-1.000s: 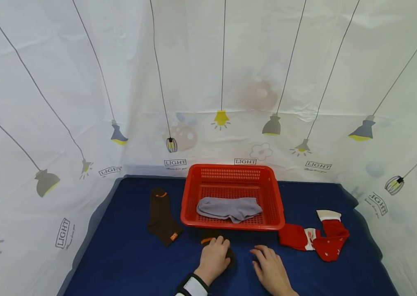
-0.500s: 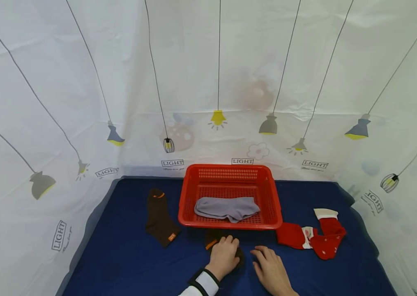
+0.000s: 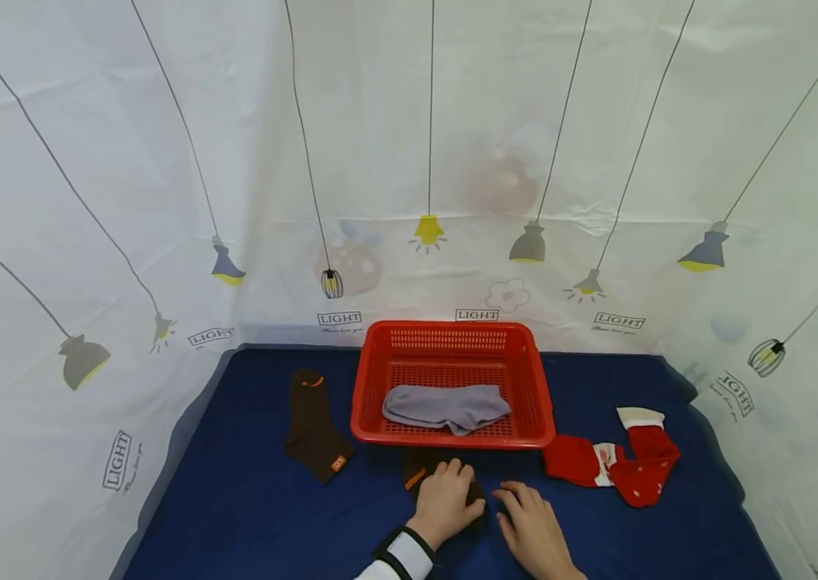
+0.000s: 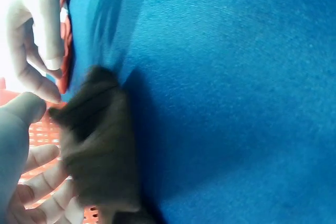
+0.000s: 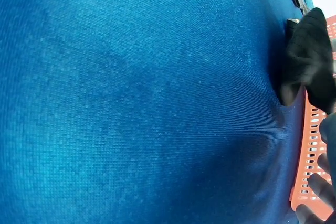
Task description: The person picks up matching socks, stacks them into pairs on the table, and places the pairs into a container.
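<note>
My left hand [image 3: 445, 503] rests on a brown sock [image 3: 414, 475] in front of the basket, its thumb spread away from the fingers. In the left wrist view this sock [image 4: 102, 150] is bunched up beside the thumb and loosely bent fingers [image 4: 44, 184]; part of it is hidden. To the right, my right hand [image 3: 530, 524] hovers or rests over the cloth with relaxed fingers, holding nothing. A matching brown sock [image 3: 314, 427] with orange marks lies flat left of the basket.
The red plastic basket [image 3: 452, 442] stands at the back centre with grey socks [image 3: 445, 407] inside. Red socks with white parts [image 3: 644, 467] lie to its right. Dark blue cloth [image 3: 234, 499] covers the table, and a white printed sheet [image 3: 394, 121] hangs behind.
My left hand has slid right with the brown sock under it, closer to the right hand. Its thumb has spread outward. The right hand has barely moved.
</note>
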The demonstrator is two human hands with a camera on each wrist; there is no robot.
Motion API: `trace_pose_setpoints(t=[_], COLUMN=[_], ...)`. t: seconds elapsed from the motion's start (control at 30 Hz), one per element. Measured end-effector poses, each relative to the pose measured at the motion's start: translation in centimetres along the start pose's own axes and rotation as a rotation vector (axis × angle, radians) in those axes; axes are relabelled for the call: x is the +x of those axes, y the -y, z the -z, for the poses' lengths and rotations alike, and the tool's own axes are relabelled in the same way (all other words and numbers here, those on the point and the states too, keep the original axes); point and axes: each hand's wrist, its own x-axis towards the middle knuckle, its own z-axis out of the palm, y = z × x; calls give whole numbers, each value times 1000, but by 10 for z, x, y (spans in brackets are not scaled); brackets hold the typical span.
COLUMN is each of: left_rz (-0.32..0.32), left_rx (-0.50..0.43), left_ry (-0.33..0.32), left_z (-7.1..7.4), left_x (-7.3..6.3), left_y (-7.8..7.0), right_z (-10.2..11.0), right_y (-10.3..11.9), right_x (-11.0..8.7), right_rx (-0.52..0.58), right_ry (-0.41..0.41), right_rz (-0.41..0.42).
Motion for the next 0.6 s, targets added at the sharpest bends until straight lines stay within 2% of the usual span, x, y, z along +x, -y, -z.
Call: trace_pose_setpoints(t=[0.13,0.27,0.37,0.47,0.53,0.6], left_rz=[-3,5,18,37,46,57], left_rx=[0,34,59,74,77,76], left_ry=[-28,-117,-195,-244,-249,-225], left_z=[5,7,7,6,6,5], left_x=[-1,-7,-13,-19,-21,-23], left_y=[3,14,26,39,47,54], right_z=[0,1,1,0,-1,-3], right_y=[0,3,5,9,11,14], right_x=[1,1,2,2,2,2], right_rx=[-2,5,10,14,16,13], right_ry=[-6,-16,-23,-11,4,21], right_rz=[1,4,11,13,16,22])
